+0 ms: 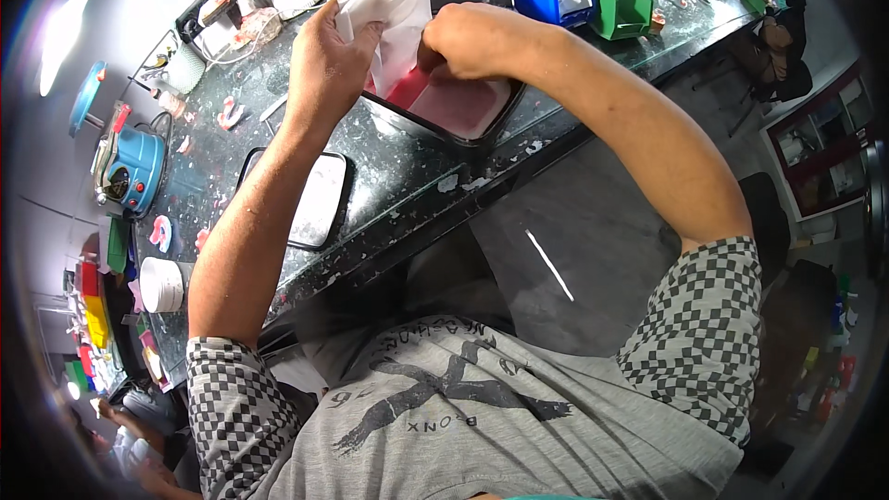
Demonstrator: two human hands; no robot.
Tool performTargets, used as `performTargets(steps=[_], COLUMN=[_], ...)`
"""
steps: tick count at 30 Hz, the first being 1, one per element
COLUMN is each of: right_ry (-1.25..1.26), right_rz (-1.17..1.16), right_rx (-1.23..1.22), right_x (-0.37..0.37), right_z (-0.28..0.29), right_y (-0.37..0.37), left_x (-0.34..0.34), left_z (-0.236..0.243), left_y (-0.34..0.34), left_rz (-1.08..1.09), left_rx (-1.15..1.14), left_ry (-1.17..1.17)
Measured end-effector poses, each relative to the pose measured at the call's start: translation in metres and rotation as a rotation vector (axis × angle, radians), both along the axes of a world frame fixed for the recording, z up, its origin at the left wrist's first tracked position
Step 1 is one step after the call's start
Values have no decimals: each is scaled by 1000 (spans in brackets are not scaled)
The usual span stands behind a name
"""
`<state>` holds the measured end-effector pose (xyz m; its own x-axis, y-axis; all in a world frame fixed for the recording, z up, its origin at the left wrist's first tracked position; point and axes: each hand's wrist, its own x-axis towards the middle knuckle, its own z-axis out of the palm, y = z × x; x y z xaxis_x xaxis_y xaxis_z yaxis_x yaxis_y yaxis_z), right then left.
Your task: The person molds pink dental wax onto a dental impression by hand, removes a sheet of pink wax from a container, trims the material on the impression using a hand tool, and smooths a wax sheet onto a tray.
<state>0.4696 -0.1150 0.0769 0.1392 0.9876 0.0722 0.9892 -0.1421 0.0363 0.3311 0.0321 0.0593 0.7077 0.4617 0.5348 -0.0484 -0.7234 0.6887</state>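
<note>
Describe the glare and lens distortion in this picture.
Head view: lamp, upper left, blown out white; head view: glare whitens patches of the dark bench; head view: fisheye bends edges near the rim, corners go black; head view: left hand has clear outlines.

The left hand holds a translucent white sheet at a black-rimmed box; the right hand reaches in, near pink slabs.
</note>
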Motion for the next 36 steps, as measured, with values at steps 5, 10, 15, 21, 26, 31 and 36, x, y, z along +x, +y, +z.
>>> performTargets(steps=[5, 10, 15, 21, 26, 31, 36], right_ry=[207, 233, 112, -222, -224, 164, 340], right_rz=[210, 297, 421, 628, 588, 509, 416], right_rx=[27, 84, 131, 245, 259, 289, 98], right_x=[22, 28, 32, 32, 28, 21, 30], right_z=[-5, -13, -20, -33, -30, -28, -19], right_y=[6, 14, 5, -2, -1, 0, 12], left_x=[-2, -9, -5, -2, -3, -3, -2], left_z=[4, -8, -25, -32, -30, -25, -24], left_y=[3, 2, 12, 19, 21, 19, 21], left_rz=[-9, 17, 13, -25, 12, -30, -64], left_rx=[-51, -123, -184, -284, -277, -527, -612], left_ry=[16, 43, -122, -167, -138, -117, -143])
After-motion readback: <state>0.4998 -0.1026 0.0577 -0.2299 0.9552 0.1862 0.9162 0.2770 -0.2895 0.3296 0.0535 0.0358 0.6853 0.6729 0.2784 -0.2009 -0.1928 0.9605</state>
